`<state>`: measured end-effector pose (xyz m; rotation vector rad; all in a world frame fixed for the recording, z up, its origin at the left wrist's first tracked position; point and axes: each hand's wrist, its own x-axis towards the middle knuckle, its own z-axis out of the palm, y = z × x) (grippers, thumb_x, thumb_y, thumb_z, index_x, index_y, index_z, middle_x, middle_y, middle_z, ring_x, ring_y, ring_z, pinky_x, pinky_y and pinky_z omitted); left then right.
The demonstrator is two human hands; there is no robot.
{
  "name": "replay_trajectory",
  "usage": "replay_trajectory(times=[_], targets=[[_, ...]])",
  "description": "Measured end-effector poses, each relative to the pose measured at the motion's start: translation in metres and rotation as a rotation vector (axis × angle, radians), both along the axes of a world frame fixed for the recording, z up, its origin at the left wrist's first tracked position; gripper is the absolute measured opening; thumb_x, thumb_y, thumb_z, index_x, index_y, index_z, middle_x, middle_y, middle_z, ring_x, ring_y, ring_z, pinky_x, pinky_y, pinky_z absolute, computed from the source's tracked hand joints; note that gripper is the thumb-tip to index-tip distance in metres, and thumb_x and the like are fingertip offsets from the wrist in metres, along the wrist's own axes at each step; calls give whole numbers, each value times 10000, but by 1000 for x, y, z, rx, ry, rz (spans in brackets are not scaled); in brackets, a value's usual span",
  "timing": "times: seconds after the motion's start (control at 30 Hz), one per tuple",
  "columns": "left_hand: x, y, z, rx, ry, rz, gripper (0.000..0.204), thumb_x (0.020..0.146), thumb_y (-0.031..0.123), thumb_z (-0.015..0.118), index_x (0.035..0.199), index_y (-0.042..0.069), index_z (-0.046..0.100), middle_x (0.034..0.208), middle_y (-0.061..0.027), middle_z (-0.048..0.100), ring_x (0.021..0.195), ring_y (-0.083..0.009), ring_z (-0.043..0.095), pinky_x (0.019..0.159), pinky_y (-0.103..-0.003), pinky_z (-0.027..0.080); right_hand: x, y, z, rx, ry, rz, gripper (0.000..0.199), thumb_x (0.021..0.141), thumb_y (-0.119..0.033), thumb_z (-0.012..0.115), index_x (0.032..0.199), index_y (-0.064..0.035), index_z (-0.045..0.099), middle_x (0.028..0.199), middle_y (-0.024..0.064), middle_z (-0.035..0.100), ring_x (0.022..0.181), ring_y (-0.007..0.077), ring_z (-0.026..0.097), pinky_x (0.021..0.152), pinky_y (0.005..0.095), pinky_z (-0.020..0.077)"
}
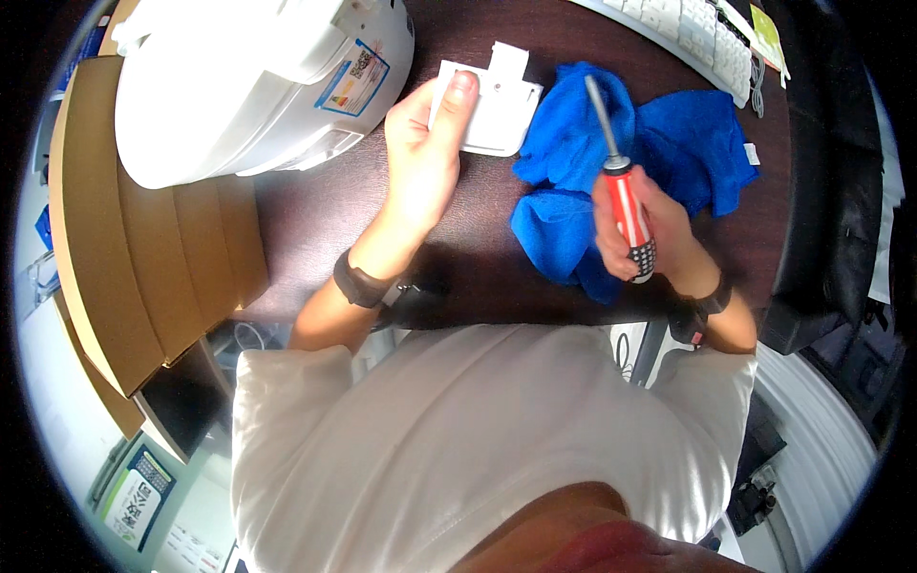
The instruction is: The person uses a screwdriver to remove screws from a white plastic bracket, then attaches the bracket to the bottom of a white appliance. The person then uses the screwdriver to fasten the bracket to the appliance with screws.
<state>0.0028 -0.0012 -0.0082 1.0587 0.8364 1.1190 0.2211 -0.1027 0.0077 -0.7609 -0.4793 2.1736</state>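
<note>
My left hand (425, 158) grips a flat white plastic piece (501, 110) by its left side, thumb on top. A small tab sticks up from the piece's far edge, and a small dark spot shows near the tab. In my right hand (659, 224) is a screwdriver (626, 205) with a red and white handle and a black-and-white checked end; its metal shaft points up and away from me. Beneath the screwdriver a crumpled blue cloth (564, 143) lies on the dark table (320, 220). Left of my left hand stands a rounded white appliance (220, 105) with a label on its side.
A cardboard box (124, 229) stands along the left, beside the appliance. At the far right lies a white keyboard (683, 38), with a cable near its end. A black padded surface (821, 191) borders the table's right edge. Dark bands circle both my wrists.
</note>
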Motion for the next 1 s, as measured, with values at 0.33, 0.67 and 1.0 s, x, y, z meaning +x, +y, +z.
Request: replay_trajectory(times=[0.33, 0.67, 1.0], targets=[[-6, 2, 5, -42, -123, -223, 454, 955, 372, 418, 1043, -60, 526, 957, -229, 640, 868, -312, 655, 803, -392, 525, 53, -6, 2, 165, -698, -334, 337, 946, -376, 444, 923, -46, 509, 605, 40, 528, 421, 110, 489, 368, 208, 359], [-4, -1, 7, -108, -220, -195, 362, 927, 325, 528, 948, -22, 631, 837, -76, 659, 754, -96, 615, 686, -236, 481, 86, 17, 13, 267, -1816, -168, 338, 898, -394, 545, 873, -59, 579, 564, 59, 508, 447, 155, 515, 429, 277, 387], [-5, 4, 8, -165, -294, -105, 279, 891, 249, 602, 968, -19, 619, 859, -72, 656, 751, -92, 615, 694, -226, 484, 88, 32, 10, 614, -2362, -2, 336, 844, -383, 597, 973, -73, 598, 857, 163, 607, 772, 309, 614, 634, 415, 474]])
